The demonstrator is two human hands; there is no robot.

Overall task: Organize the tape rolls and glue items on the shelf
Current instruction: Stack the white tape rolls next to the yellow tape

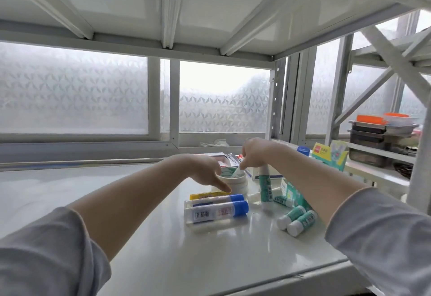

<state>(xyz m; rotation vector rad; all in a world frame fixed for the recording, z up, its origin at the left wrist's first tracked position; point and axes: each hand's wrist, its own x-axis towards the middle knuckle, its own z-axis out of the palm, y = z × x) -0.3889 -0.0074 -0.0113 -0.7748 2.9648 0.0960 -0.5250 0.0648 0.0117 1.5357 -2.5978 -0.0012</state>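
the step in hand looks like tucking a small green glue stick (237, 172) into the hollow of the white tape roll (234, 181), which sits far on the shelf (151, 249) just beyond the blue-capped glue tubes (217, 209). the right hand (253, 154) pinches that stick from above, its lower end inside the roll's hole. the left hand (205, 172) is mostly relaxed, one straight finger pointing down beside the roll's near left edge; whether it touches is unclear. next likely calls for letting the stick drop upright, then gathering the green sticks lying to the near right (297, 220).
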